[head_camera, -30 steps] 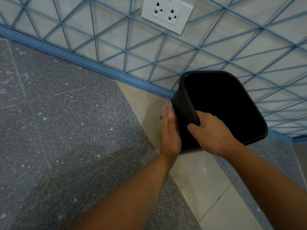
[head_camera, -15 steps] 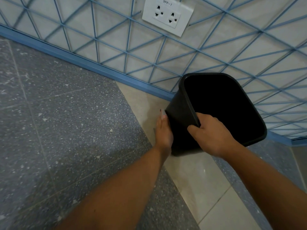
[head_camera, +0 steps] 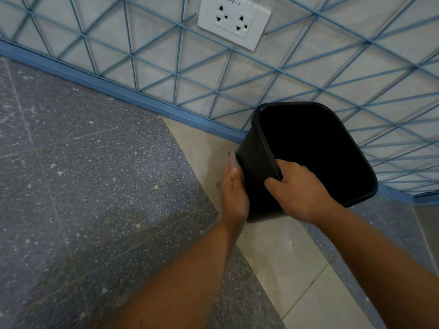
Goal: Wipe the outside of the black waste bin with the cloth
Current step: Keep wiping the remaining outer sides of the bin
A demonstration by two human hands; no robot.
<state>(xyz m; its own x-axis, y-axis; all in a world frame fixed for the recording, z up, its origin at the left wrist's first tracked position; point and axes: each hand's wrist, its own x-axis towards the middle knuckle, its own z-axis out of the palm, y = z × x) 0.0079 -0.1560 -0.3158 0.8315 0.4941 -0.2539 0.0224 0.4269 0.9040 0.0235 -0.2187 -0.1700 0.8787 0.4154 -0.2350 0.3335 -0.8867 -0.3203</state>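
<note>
The black waste bin [head_camera: 255,162] is tilted above the floor near the wall, with its open mouth facing me. My right hand [head_camera: 301,193] grips its near rim, thumb outside and fingers hidden inside. My left hand [head_camera: 234,193] lies flat, fingers straight, against the bin's left outer wall. A thin pale sliver of the cloth [head_camera: 233,163] shows just past its fingertips. The rest of the cloth is hidden under the palm.
Behind the bin is a white wall with a blue lattice pattern, a white double socket [head_camera: 234,20] and a blue skirting strip [head_camera: 118,91]. The floor is grey speckled stone [head_camera: 95,186] on the left and beige tile [head_camera: 285,257] below the bin.
My left hand has slid down and back along the bin's left side. The bin has tipped slightly. My right hand keeps the same grip on the rim.
</note>
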